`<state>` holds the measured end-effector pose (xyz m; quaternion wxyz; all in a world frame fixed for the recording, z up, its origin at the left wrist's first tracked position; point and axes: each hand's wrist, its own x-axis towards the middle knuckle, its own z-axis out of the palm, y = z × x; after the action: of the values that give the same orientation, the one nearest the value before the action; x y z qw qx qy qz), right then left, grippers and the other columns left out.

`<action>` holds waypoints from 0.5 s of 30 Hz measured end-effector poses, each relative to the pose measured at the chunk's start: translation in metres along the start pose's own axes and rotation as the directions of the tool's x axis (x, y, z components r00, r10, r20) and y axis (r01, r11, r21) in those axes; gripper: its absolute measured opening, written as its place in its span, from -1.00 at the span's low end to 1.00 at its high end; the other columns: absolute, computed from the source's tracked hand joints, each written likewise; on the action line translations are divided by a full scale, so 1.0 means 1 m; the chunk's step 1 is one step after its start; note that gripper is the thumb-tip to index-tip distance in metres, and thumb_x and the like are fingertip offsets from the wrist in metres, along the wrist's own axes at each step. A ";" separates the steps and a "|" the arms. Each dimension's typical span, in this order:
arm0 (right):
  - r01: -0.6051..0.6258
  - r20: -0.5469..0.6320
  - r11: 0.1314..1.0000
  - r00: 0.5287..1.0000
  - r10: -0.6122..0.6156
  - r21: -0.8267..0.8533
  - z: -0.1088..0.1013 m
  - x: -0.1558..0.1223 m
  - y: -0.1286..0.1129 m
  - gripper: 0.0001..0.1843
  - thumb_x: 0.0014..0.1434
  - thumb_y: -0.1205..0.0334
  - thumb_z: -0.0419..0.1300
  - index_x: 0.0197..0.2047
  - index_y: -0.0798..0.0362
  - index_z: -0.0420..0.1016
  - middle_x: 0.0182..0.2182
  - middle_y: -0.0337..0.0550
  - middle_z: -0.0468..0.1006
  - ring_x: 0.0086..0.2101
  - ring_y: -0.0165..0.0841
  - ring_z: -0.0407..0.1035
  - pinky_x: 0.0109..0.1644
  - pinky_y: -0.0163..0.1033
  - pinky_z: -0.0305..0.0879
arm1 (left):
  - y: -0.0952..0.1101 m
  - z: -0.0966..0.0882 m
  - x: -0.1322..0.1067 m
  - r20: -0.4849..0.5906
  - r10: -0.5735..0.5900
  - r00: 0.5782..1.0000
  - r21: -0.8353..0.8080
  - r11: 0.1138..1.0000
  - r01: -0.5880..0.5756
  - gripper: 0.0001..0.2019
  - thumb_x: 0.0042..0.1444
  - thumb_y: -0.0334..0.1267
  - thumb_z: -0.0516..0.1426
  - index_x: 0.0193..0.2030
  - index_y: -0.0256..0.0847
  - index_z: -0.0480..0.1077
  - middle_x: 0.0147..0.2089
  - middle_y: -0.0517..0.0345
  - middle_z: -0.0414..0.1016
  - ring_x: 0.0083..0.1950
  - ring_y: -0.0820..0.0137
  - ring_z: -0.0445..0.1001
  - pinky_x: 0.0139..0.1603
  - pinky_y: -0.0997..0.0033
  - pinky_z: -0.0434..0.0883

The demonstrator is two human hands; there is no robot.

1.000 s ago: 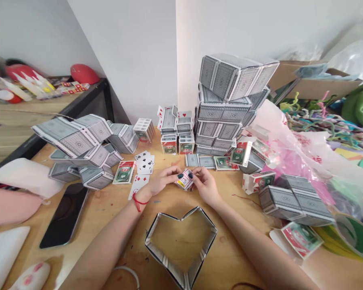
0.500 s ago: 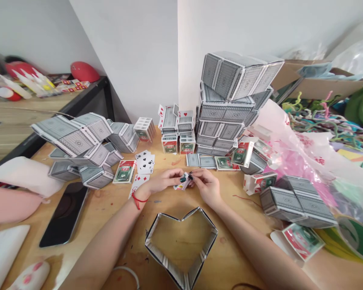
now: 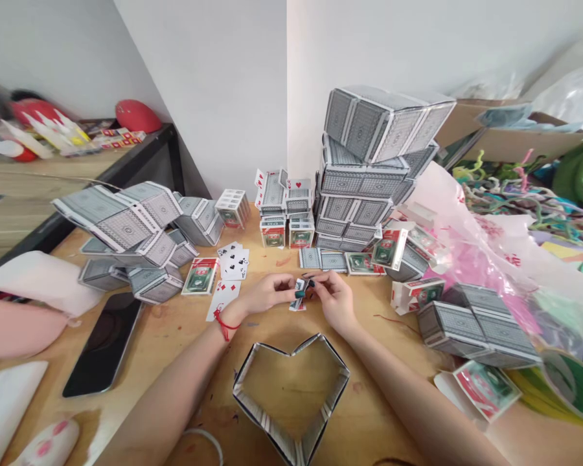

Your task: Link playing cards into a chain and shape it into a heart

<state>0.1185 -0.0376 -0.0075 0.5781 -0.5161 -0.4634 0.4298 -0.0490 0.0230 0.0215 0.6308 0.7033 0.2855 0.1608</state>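
Both my hands meet over the wooden table (image 3: 175, 336), pinching a small stack of playing cards (image 3: 299, 295) between them. My left hand (image 3: 267, 292) grips the stack from the left with its fingers curled, and my right hand (image 3: 333, 296) grips it from the right. The cards stand nearly on edge. Just in front of my wrists lies a heart-shaped frame (image 3: 291, 388) made of folded cards. Loose face-up cards (image 3: 230, 265) lie to the left of my left hand.
Folded card blocks pile up at the left (image 3: 126, 226) and in a tall stack (image 3: 369, 168) at the back. Card boxes (image 3: 201, 275) are scattered around. A dark phone (image 3: 104, 346) lies left. Another person's arm (image 3: 14, 327) rests at the left edge. Pink plastic bags (image 3: 466, 246) crowd the right.
The stack of cards has been turned from lying flat and face up to standing nearly on edge between my fingers. My hands stayed in about the same place.
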 end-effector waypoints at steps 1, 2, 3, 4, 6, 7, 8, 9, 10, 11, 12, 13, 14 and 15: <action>-0.002 -0.006 1.000 1.000 0.002 0.012 0.000 0.000 0.001 -0.83 0.05 0.11 0.15 -0.42 0.04 0.33 -0.33 -0.12 0.53 -0.47 -0.38 0.40 -0.42 -0.25 0.37 | -0.001 0.000 0.000 -0.013 -0.006 1.000 0.000 1.000 0.006 -0.71 0.04 -0.07 0.11 -0.33 -0.32 0.33 -0.38 0.19 0.34 -0.35 0.46 0.31 -0.31 0.46 0.26; -0.005 -0.015 1.000 1.000 0.005 0.015 0.000 0.001 0.002 -0.81 0.04 0.10 0.16 -0.42 0.04 0.32 -0.36 -0.14 0.52 -0.50 -0.39 0.39 -0.44 -0.26 0.36 | -0.001 0.000 0.000 -0.033 -0.011 0.999 -0.001 1.000 0.011 -0.70 0.04 -0.06 0.10 -0.32 -0.32 0.34 -0.38 0.18 0.34 -0.34 0.45 0.31 -0.30 0.46 0.26; -0.008 -0.029 1.000 1.000 0.008 0.012 0.000 0.001 0.003 -0.80 0.04 0.09 0.17 -0.42 0.04 0.32 -0.39 -0.16 0.51 -0.51 -0.40 0.38 -0.46 -0.27 0.34 | -0.002 -0.001 0.000 -0.060 -0.013 0.998 0.000 1.000 0.013 -0.69 0.04 -0.05 0.10 -0.32 -0.33 0.34 -0.38 0.17 0.35 -0.33 0.43 0.31 -0.29 0.46 0.26; -0.011 -0.045 1.000 0.999 0.011 0.005 0.000 0.002 0.004 -0.79 0.03 0.08 0.17 -0.41 0.04 0.33 -0.44 -0.18 0.49 -0.53 -0.40 0.36 -0.48 -0.28 0.33 | -0.003 -0.001 -0.001 -0.089 -0.014 0.996 -0.001 1.000 0.014 -0.68 0.03 -0.03 0.10 -0.33 -0.32 0.35 -0.38 0.16 0.36 -0.31 0.42 0.31 -0.28 0.45 0.26; -0.018 -0.080 1.000 0.997 0.017 -0.015 -0.001 0.003 0.006 -0.77 0.02 0.05 0.18 -0.40 0.04 0.33 -0.54 -0.23 0.44 -0.56 -0.41 0.33 -0.50 -0.29 0.30 | -0.007 -0.002 -0.001 -0.144 -0.008 0.989 -0.005 1.000 0.008 -0.66 0.03 -0.01 0.10 -0.34 -0.32 0.35 -0.37 0.15 0.37 -0.28 0.39 0.32 -0.26 0.44 0.27; -0.023 -0.099 0.999 0.995 0.020 -0.024 -0.001 0.004 0.007 -0.76 0.03 0.04 0.18 -0.39 0.04 0.33 -0.56 -0.25 0.41 -0.57 -0.42 0.31 -0.51 -0.30 0.29 | -0.009 -0.003 0.000 -0.167 -0.002 0.986 -0.011 1.000 0.001 -0.66 0.03 -0.01 0.10 -0.35 -0.32 0.36 -0.38 0.14 0.38 -0.28 0.38 0.33 -0.25 0.43 0.27; -0.029 -0.118 0.999 0.993 0.026 -0.031 -0.002 0.005 0.008 -0.75 0.03 0.02 0.17 -0.38 0.04 0.33 -0.57 -0.26 0.40 -0.58 -0.42 0.30 -0.52 -0.30 0.28 | -0.011 -0.003 0.000 -0.184 0.005 0.983 -0.019 1.000 -0.008 -0.66 0.03 0.00 0.09 -0.35 -0.32 0.36 -0.38 0.14 0.38 -0.27 0.37 0.33 -0.24 0.42 0.28; -0.038 -0.141 0.998 0.990 0.032 -0.040 -0.002 0.005 0.009 -0.74 0.03 0.01 0.17 -0.37 0.04 0.33 -0.56 -0.27 0.39 -0.58 -0.42 0.30 -0.52 -0.30 0.28 | -0.013 -0.004 0.000 -0.195 0.012 0.981 -0.030 0.999 -0.018 -0.66 0.03 -0.01 0.09 -0.35 -0.31 0.37 -0.38 0.14 0.38 -0.28 0.37 0.33 -0.23 0.42 0.28; -0.047 -0.167 0.998 0.985 0.038 -0.051 -0.003 0.006 0.010 -0.73 0.03 0.00 0.16 -0.36 0.04 0.32 -0.55 -0.27 0.38 -0.58 -0.42 0.30 -0.53 -0.30 0.28 | -0.015 -0.004 0.000 -0.200 0.019 0.980 -0.043 0.999 -0.028 -0.67 0.04 -0.01 0.09 -0.35 -0.31 0.37 -0.39 0.15 0.39 -0.28 0.38 0.33 -0.22 0.41 0.28; -0.056 -0.196 0.997 0.980 0.044 -0.058 -0.004 0.007 0.011 -0.72 0.02 -0.01 0.16 -0.35 0.04 0.31 -0.53 -0.26 0.39 -0.57 -0.42 0.30 -0.53 -0.31 0.27 | -0.017 -0.004 0.000 -0.200 0.026 0.979 -0.059 0.998 -0.039 -0.67 0.04 -0.02 0.09 -0.35 -0.31 0.37 -0.39 0.15 0.39 -0.29 0.38 0.33 -0.21 0.40 0.28; -0.067 -0.223 0.996 0.973 0.052 -0.060 -0.005 0.008 0.012 -0.71 0.02 -0.02 0.16 -0.33 0.03 0.30 -0.52 -0.26 0.39 -0.57 -0.42 0.30 -0.54 -0.31 0.27 | -0.019 -0.005 0.000 -0.195 0.033 0.980 -0.075 0.996 -0.048 -0.68 0.04 -0.03 0.09 -0.34 -0.31 0.37 -0.39 0.15 0.39 -0.30 0.39 0.33 -0.20 0.40 0.28; -0.079 -0.242 0.995 0.968 0.063 -0.058 -0.005 0.008 0.013 -0.69 0.01 -0.03 0.16 -0.31 0.03 0.29 -0.50 -0.25 0.40 -0.57 -0.42 0.30 -0.55 -0.31 0.27 | -0.020 -0.005 0.000 -0.188 0.039 0.981 -0.092 0.994 -0.057 -0.69 0.05 -0.04 0.09 -0.34 -0.31 0.37 -0.39 0.15 0.40 -0.31 0.40 0.33 -0.20 0.39 0.28; -0.090 -0.250 0.995 0.965 0.074 -0.053 -0.006 0.009 0.014 -0.68 0.01 -0.03 0.16 -0.30 0.03 0.28 -0.48 -0.24 0.40 -0.57 -0.42 0.30 -0.55 -0.31 0.27 | -0.020 -0.005 0.000 -0.181 0.044 0.983 -0.108 0.992 -0.064 -0.70 0.05 -0.05 0.10 -0.33 -0.31 0.37 -0.38 0.15 0.40 -0.31 0.41 0.33 -0.19 0.39 0.28; -0.098 -0.250 0.994 0.965 0.082 -0.051 -0.006 0.009 0.015 -0.68 0.01 -0.03 0.16 -0.29 0.03 0.28 -0.47 -0.23 0.41 -0.57 -0.42 0.30 -0.55 -0.31 0.27 | -0.021 -0.005 0.000 -0.174 0.049 0.984 -0.121 0.990 -0.071 -0.71 0.05 -0.06 0.10 -0.32 -0.31 0.37 -0.38 0.15 0.40 -0.31 0.41 0.33 -0.19 0.39 0.28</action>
<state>0.1262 -0.0284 -0.0214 0.5948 -0.6040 -0.3770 0.3731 -0.0561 0.0281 0.0020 0.6424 0.6537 0.3064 0.2571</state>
